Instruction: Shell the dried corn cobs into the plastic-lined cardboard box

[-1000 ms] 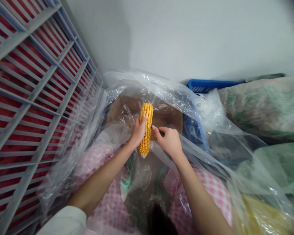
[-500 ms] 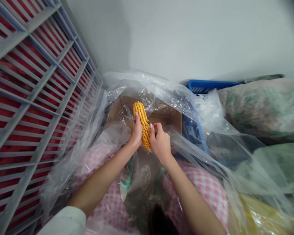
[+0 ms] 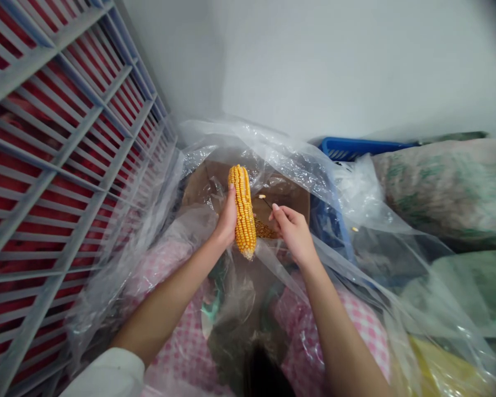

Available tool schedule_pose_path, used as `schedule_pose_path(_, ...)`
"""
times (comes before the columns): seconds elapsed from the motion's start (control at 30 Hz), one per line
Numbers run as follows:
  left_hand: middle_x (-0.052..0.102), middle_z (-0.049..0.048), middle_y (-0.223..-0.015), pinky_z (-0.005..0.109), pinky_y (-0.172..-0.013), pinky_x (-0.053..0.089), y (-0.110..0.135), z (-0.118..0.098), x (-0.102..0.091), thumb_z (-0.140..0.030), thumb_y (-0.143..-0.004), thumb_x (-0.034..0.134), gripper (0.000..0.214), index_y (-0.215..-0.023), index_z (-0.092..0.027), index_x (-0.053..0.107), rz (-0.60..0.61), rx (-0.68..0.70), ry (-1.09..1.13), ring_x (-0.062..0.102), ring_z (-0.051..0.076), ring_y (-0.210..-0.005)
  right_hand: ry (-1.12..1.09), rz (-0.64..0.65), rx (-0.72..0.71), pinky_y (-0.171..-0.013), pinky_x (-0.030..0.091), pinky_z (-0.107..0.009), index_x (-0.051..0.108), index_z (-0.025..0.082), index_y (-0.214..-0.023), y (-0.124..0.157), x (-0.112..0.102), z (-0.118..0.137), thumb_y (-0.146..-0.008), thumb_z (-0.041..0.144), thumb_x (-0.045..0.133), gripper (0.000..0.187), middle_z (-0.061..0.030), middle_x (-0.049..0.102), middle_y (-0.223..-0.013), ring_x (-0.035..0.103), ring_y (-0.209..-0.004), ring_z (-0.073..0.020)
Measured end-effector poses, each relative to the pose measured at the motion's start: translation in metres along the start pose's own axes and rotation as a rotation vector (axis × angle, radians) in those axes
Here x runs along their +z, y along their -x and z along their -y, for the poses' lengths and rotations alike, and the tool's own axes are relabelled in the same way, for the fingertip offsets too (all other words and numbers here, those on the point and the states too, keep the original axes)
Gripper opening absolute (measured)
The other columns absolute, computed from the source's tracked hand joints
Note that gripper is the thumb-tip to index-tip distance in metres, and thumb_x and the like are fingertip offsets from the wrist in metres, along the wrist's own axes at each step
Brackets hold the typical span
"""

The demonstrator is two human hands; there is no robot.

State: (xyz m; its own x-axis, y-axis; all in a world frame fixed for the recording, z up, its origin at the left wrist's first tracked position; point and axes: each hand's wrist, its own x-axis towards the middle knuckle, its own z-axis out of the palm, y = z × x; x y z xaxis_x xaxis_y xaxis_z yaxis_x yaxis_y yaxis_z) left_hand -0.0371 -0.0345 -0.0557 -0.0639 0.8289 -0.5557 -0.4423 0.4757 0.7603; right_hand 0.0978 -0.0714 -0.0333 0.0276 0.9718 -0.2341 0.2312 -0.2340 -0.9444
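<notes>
My left hand [image 3: 227, 219] is closed around a yellow ear of corn [image 3: 243, 212], which stands nearly upright over a cardboard box [image 3: 200, 182]. To the right of the ear, my right hand [image 3: 292, 229] pinches a thin dark pick [image 3: 267, 203], its shaft pointing up and left. A single pale corn kernel [image 3: 262, 196] shows at the pick's tip; whether it is stuck there or in the air I cannot tell. Loose corn kernels [image 3: 265, 229] lie lower down in the box. Clear plastic sheeting [image 3: 268, 140] lines and surrounds the box.
A tall slatted crate [image 3: 58, 165] with red contents rises on the left. On the right are a blue basket [image 3: 355, 148], a pale woven sack [image 3: 446, 187] and a greenish bag [image 3: 471, 286]. One stray kernel [image 3: 354, 229] rests on the plastic.
My right hand has moved away from the ear to the right, and the pick now shows. A loose kernel has appeared beside the ear, which is now more upright.
</notes>
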Motion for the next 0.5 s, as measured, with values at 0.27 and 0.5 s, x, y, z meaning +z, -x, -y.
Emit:
schedule_pose_path(0.27,0.055,-0.0018,-0.056,0.023,-0.048,0.043,0.003,0.011,0.003,-0.065,-0.075,0.051,0.049,-0.082,-0.017,0.059,0.152,-0.081,0.032,0.055,0.011,-0.051,-0.255,0.179,0.173,-0.038,0.014,-0.021,0.043,0.020,-0.060,-0.007,0.007,0.000,-0.076,0.059,0.052,0.043,0.0089,0.029,-0.041,0.020,-0.037,-0.0055)
schedule_pose_path(0.5,0.055,0.0009,-0.055,0.028,-0.047,0.043,0.002,-0.003,0.002,-0.069,-0.078,0.039,0.055,-0.084,-0.018,0.060,0.065,-0.076,-0.030,0.054,0.014,-0.046,-0.350,0.288,0.324,-0.039,0.013,-0.021,0.043,0.021,-0.064,0.003,0.003,-0.007,-0.075,0.056,0.052,0.038,0.0106,0.026,-0.041,0.014,-0.037,-0.0059)
